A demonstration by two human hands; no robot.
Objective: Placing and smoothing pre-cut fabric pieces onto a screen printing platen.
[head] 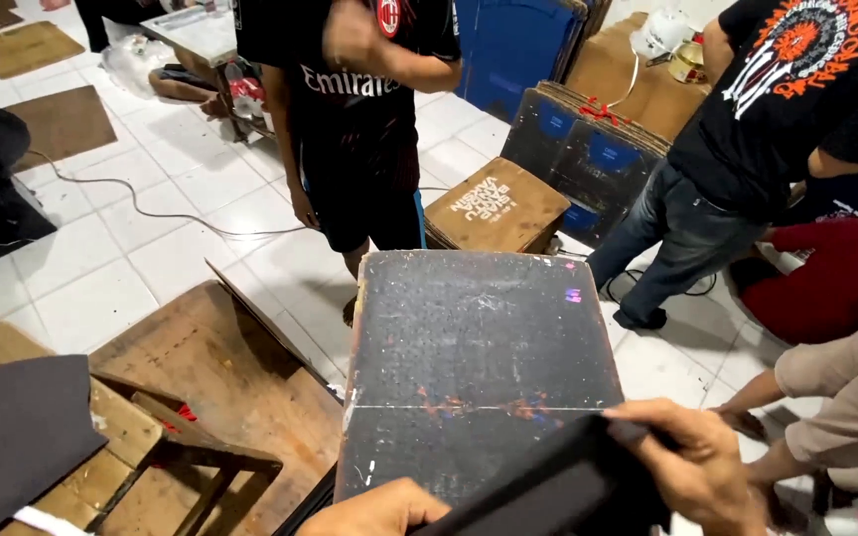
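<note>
A dark, scuffed board [479, 357] with red and blue paint flecks lies flat in front of me. Over its near edge I hold a black flat piece [558, 491] tilted upward. My right hand [692, 462] grips that piece's upper right corner. My left hand [379, 511] rests at its lower left edge, at the bottom of the view, fingers curled against it.
A person in a black shirt [350, 109] stands just beyond the board. Another in jeans [747, 149] stands at right, and a co-worker's sleeve [846, 392] reaches in. Worn wooden boards [220, 377] lie left. A cardboard box [497, 206] and stacked dark panels [578, 149] sit behind.
</note>
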